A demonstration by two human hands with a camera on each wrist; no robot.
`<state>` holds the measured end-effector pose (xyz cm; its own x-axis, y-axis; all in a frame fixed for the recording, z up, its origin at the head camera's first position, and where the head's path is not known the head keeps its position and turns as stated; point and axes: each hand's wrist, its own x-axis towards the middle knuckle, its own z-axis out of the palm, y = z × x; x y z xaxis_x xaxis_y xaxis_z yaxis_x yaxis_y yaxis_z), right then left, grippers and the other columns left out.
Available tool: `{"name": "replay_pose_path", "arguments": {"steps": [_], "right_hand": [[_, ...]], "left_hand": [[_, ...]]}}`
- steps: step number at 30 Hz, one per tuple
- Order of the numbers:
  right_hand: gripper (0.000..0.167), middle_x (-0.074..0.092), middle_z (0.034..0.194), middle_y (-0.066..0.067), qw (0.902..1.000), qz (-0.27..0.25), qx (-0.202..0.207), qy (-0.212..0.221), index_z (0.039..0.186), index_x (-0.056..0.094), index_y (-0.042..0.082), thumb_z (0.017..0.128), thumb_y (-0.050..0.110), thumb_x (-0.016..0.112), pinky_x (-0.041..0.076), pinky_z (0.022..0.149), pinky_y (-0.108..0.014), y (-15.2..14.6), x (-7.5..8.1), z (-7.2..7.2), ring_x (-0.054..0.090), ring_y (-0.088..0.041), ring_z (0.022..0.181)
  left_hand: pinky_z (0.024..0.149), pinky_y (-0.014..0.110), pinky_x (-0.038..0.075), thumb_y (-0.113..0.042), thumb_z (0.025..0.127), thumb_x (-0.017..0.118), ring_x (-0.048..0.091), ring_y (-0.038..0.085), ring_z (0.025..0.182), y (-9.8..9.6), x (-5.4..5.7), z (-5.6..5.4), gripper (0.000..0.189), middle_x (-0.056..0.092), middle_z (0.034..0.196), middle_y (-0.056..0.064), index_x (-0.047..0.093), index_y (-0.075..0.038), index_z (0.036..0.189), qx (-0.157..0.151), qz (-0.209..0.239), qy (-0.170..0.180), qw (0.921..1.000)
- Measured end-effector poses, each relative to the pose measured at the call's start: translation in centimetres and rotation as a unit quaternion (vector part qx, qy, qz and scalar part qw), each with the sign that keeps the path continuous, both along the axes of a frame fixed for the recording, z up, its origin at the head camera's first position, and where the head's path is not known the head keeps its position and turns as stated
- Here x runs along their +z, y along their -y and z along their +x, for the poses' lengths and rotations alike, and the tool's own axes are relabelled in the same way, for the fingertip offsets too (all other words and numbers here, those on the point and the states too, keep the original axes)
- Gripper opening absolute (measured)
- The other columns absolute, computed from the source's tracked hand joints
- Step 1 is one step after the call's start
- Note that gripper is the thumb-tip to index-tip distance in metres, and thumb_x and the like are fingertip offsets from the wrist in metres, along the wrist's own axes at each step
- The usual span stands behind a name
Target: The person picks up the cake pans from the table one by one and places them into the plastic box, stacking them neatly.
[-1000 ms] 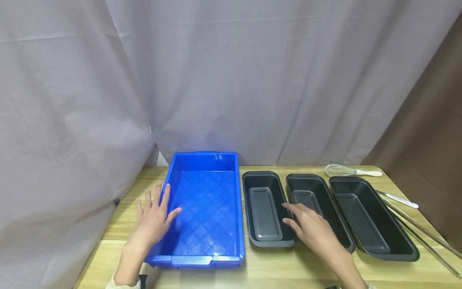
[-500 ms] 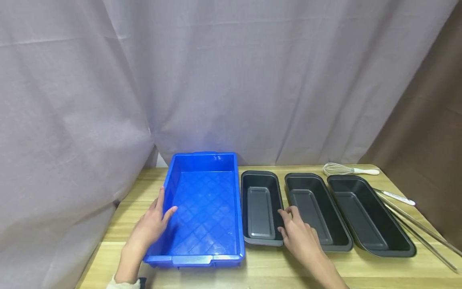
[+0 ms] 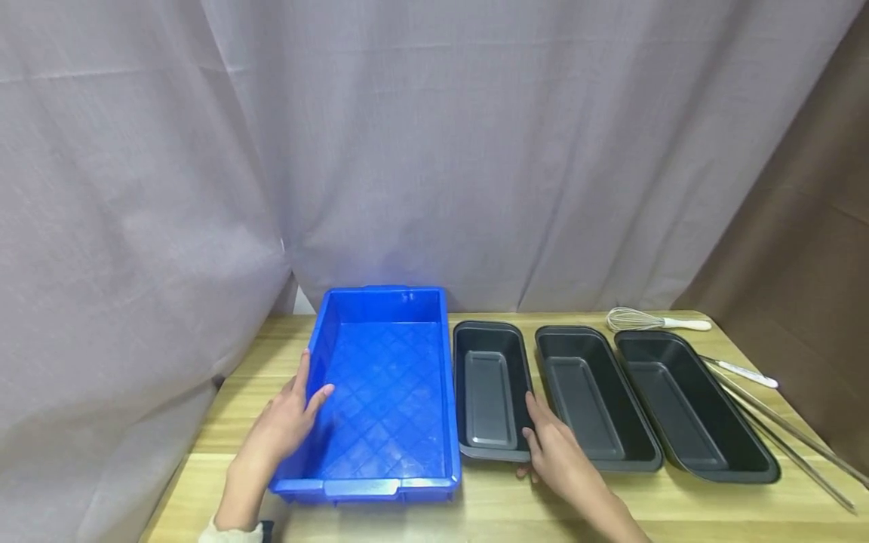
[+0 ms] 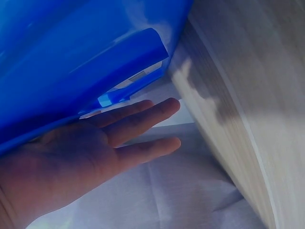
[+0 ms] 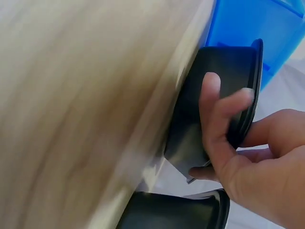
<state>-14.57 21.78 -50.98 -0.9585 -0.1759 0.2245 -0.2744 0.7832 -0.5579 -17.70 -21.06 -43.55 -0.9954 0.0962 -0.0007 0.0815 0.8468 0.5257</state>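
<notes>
Right hand (image 3: pixel 557 456) has the near corner of the first black loaf pan (image 3: pixel 490 400) pinched, fingers either side of the rim, so that pan's just ahead and to its left. Left hand (image 3: pixel 280 426) isn't really gripping: straight fingers against the blue tray (image 3: pixel 387 400), thumb over the edge. Second pan (image 3: pixel 587 403) and third pan (image 3: pixel 682 411) sit off the right hand's right, on the worktop (image 3: pixel 485 516).

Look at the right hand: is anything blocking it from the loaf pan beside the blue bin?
Nothing visible stands in the way: the right hand grips that loaf pan at its near right corner.
</notes>
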Motion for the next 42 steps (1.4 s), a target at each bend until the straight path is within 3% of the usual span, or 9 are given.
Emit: {"name": "replay_pose_path", "arguments": {"steps": [3,7,13,20,27,31,34,38,42], "right_hand": [[0.062,0.037,0.166,-0.042,0.999,0.01,0.007,-0.043,0.166,0.037,-0.009,0.111,0.008,0.061,0.05,0.117,-0.037,-1.4,-2.7,-1.1,0.051,-0.053,0.148],[0.066,0.037,0.16,-0.048,0.9885,-0.128,0.056,0.058,0.173,0.023,-0.001,0.114,0.008,0.053,0.063,0.099,-0.035,-1.1,-0.7,0.0,0.08,-0.033,0.109],[0.074,-0.024,0.169,-0.043,0.8587,-0.407,0.093,0.297,0.175,-0.016,0.025,0.12,0.009,0.031,0.067,0.074,-0.041,0.0,2.1,1.3,0.08,-0.049,0.102],[0.083,-0.027,0.179,-0.013,0.7775,-0.552,0.06,0.296,0.177,-0.002,0.036,0.113,-0.005,0.032,0.057,0.109,-0.062,0.5,1.0,1.8,0.024,-0.058,0.16],[0.084,-0.048,0.167,-0.012,0.7357,-0.615,0.128,0.255,0.177,0.002,0.035,0.112,-0.004,0.039,0.059,0.109,-0.051,0.1,1.5,1.8,0.071,-0.038,0.128],[0.081,-0.058,0.162,-0.006,0.7531,-0.596,0.163,0.227,0.177,0.001,0.03,0.114,-0.003,0.04,0.06,0.109,-0.044,-0.4,2.7,1.7,0.074,-0.034,0.127],[0.082,-0.036,0.175,-0.012,0.795,-0.547,0.156,0.21,0.178,0.001,0.025,0.114,0.0,0.045,0.058,0.111,-0.043,-0.6,4.0,1.7,0.064,-0.03,0.141],[0.08,-0.029,0.18,-0.004,0.8412,-0.484,0.132,0.201,0.178,0.007,0.026,0.114,0.007,0.051,0.036,0.124,-0.071,-0.5,5.7,1.6,0.003,-0.036,0.169],[0.081,-0.034,0.179,0.005,0.8534,-0.461,0.124,0.209,0.178,0.013,0.032,0.113,0.012,0.057,0.009,0.119,-0.09,0.1,7.2,1.6,-0.034,-0.037,0.162]], "left_hand": [[0.12,0.074,0.038,-0.044,0.119,0.046,0.044,0.063,0.149,0.0,0.0,-0.1,0.082,0.036,0.165,0.044,0.007,0.002,0.174,-0.002,0.0,-0.004,1.0],[0.12,0.076,0.037,-0.044,0.119,0.045,0.044,0.063,0.149,0.1,0.0,-0.1,0.082,0.036,0.165,0.044,0.006,0.002,0.175,-0.003,-0.001,-0.002,1.0],[0.118,0.092,0.006,-0.044,0.119,0.044,0.032,0.063,0.156,-0.1,0.0,-0.1,0.081,0.026,0.171,0.042,0.007,0.001,0.175,0.005,-0.016,0.0,0.9999],[0.116,0.091,-0.014,-0.047,0.118,0.046,0.007,0.067,0.16,-0.3,0.0,0.0,0.082,0.009,0.175,0.041,0.01,-0.002,0.176,0.017,-0.041,-0.008,0.999],[0.115,0.088,-0.02,-0.046,0.119,0.043,0.003,0.067,0.161,-0.2,0.0,0.0,0.08,0.005,0.177,0.039,0.008,-0.004,0.176,0.021,-0.025,-0.005,0.9995],[0.116,0.088,-0.02,-0.046,0.119,0.043,0.004,0.068,0.16,-0.4,0.0,0.0,0.079,0.008,0.176,0.04,0.009,-0.003,0.176,0.022,-0.024,-0.005,0.9995],[0.116,0.088,-0.019,-0.047,0.119,0.042,0.005,0.068,0.16,-0.4,0.0,-0.1,0.079,0.009,0.176,0.04,0.009,-0.003,0.176,0.021,-0.023,-0.006,0.9995],[0.116,0.088,-0.018,-0.047,0.119,0.042,0.006,0.068,0.16,-0.4,0.0,-0.1,0.079,0.009,0.176,0.04,0.01,-0.003,0.176,0.021,-0.023,-0.008,0.9995],[0.116,0.09,-0.014,-0.049,0.119,0.041,0.009,0.069,0.159,-0.3,0.0,0.0,0.08,0.011,0.176,0.04,0.009,-0.003,0.176,0.024,-0.031,-0.009,0.9992]]}}
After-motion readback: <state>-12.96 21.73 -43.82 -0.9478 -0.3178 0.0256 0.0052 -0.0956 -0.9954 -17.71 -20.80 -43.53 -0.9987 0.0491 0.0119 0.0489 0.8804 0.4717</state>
